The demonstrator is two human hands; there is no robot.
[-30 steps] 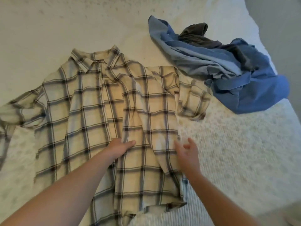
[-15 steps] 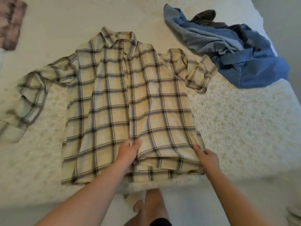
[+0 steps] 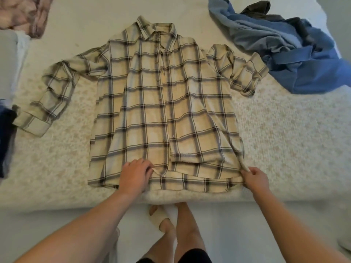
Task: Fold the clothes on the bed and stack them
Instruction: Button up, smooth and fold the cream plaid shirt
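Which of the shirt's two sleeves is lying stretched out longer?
The cream plaid shirt's sleeve at picture left; the other sleeve, beside the blue clothes heap, is bunched short.

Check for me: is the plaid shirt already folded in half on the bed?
No, the plaid shirt lies spread flat with both sleeves out, while the left hand and right hand pinch its bottom hem.

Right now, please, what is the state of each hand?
Left hand: pinches the hem of the plaid shirt near the button placket.
Right hand: pinches the shirt's lower right corner.
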